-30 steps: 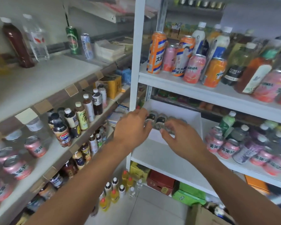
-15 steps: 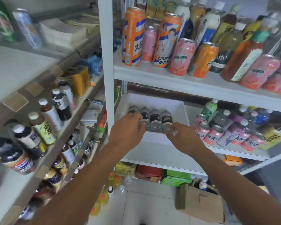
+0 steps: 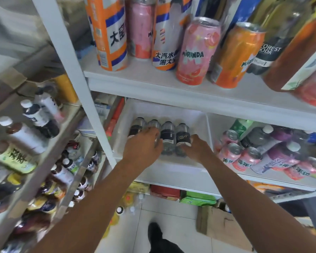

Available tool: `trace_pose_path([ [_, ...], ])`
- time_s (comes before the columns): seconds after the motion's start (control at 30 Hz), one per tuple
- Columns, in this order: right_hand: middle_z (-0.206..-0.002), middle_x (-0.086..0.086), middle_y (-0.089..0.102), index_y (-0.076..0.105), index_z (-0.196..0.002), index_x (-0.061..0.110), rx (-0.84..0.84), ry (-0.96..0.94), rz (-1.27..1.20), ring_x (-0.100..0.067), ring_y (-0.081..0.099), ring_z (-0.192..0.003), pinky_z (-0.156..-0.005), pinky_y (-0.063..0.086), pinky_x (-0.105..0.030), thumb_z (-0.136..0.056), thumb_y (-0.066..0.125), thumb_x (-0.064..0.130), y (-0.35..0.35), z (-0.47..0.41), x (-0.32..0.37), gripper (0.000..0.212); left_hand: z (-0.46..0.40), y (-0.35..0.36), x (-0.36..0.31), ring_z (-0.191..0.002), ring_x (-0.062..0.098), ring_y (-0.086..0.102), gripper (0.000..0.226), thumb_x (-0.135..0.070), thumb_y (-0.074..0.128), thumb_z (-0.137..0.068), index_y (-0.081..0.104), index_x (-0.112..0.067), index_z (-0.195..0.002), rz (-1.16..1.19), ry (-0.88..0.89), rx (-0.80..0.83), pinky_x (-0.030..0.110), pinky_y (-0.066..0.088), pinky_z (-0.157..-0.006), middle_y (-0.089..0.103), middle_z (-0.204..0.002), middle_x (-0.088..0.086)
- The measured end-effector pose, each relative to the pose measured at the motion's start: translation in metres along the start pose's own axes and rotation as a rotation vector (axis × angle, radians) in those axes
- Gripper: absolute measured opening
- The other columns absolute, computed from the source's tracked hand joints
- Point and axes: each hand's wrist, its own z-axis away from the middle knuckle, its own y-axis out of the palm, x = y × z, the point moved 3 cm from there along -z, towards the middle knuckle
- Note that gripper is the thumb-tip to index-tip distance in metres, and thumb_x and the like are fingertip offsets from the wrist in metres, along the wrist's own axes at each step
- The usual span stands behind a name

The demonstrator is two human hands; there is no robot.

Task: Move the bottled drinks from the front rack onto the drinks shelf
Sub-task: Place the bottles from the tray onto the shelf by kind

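Several clear Forest Soda bottles with dark labels stand in a row inside a white bin on the middle white shelf. My left hand grips the left bottles of the row from the front. My right hand holds the rightmost bottle at its lower side. The bottles' bases are hidden behind my hands.
Tall cans and bottles, among them a pink Mirinda can, crowd the shelf above. Pink cans and purple bottles lie to the right of the bin. An angled rack of bottled drinks runs along the left. Below are cartons and a cardboard box.
The view has come closer and lower. Both hands have pushed the row of bottles deeper into the white bin and still hold it.
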Motion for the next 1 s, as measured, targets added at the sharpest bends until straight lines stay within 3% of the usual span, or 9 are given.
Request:
trace_pose_path([
  [0.17, -0.118, -0.017, 0.063, 0.036, -0.14, 0.011, 0.038, 0.087, -0.064, -0.029, 0.064, -0.091, -0.068, 0.046, -0.029, -0.092, 0.06, 0.04, 0.012, -0.044, -0.02, 0.061, -0.024, 0.021, -0.001, -0.092, 0.022, 0.065, 0.024, -0.037, 0.048, -0.093, 0.056, -0.023, -0.11, -0.008, -0.057, 0.035, 0.042, 0.056, -0.077, 0.066, -0.104, -0.001],
  [0.33, -0.121, -0.015, 0.063, 0.035, -0.141, 0.013, 0.057, 0.1, -0.111, -0.031, 0.065, -0.095, -0.074, 0.051, -0.033, -0.09, 0.06, 0.05, 0.023, -0.067, -0.023, 0.067, -0.039, 0.034, -0.003, -0.092, 0.023, 0.065, 0.021, -0.033, 0.049, -0.096, 0.057, -0.02, -0.11, 0.001, -0.089, 0.062, 0.042, 0.056, -0.077, 0.067, -0.104, 0.002],
  [0.5, -0.124, -0.016, 0.059, 0.028, -0.142, 0.012, 0.063, 0.126, -0.159, -0.027, 0.06, -0.084, -0.066, 0.048, -0.031, -0.09, 0.066, 0.039, 0.033, -0.075, -0.023, 0.071, -0.041, 0.042, -0.005, -0.092, 0.023, 0.066, 0.021, -0.034, 0.05, -0.096, 0.057, -0.02, -0.111, 0.002, -0.1, 0.059, 0.042, 0.057, -0.075, 0.068, -0.105, 0.002],
  [0.67, -0.131, -0.017, 0.056, 0.024, -0.146, 0.008, 0.064, 0.165, -0.207, -0.033, 0.062, -0.106, -0.071, 0.049, -0.032, -0.086, 0.072, 0.035, 0.039, -0.075, -0.029, 0.081, -0.037, 0.043, -0.005, -0.091, 0.021, 0.066, 0.022, -0.033, 0.05, -0.097, 0.058, -0.018, -0.111, 0.005, -0.093, 0.039, 0.041, 0.056, -0.076, 0.067, -0.106, 0.001],
  [0.83, -0.116, -0.012, 0.06, 0.044, -0.133, 0.007, 0.085, 0.21, -0.313, -0.026, 0.063, -0.09, -0.052, 0.05, -0.028, -0.076, 0.079, 0.037, 0.035, -0.068, -0.036, 0.073, -0.032, 0.044, -0.005, -0.091, 0.022, 0.066, 0.022, -0.033, 0.052, -0.096, 0.058, -0.018, -0.111, 0.022, -0.069, 0.032, 0.042, 0.057, -0.076, 0.067, -0.107, 0.001],
  [0.9, -0.106, -0.009, 0.063, 0.052, -0.124, 0.01, 0.072, 0.202, -0.372, -0.023, 0.065, -0.085, -0.056, 0.052, -0.029, -0.072, 0.08, 0.038, 0.033, -0.063, -0.038, 0.066, -0.029, 0.043, -0.005, -0.09, 0.021, 0.066, 0.021, -0.033, 0.053, -0.096, 0.058, -0.018, -0.111, 0.037, -0.062, 0.029, 0.041, 0.057, -0.076, 0.068, -0.106, 0.001],
  [1.0, -0.098, -0.002, 0.06, 0.049, -0.113, 0.019, 0.028, 0.136, -0.445, -0.019, 0.063, -0.085, -0.066, 0.055, -0.032, -0.074, 0.078, 0.032, 0.022, -0.049, -0.032, 0.05, -0.022, 0.041, -0.004, -0.087, 0.021, 0.065, 0.02, -0.032, 0.055, -0.095, 0.059, -0.018, -0.109, 0.06, -0.055, 0.015, 0.04, 0.056, -0.075, 0.068, -0.099, 0.001],
])
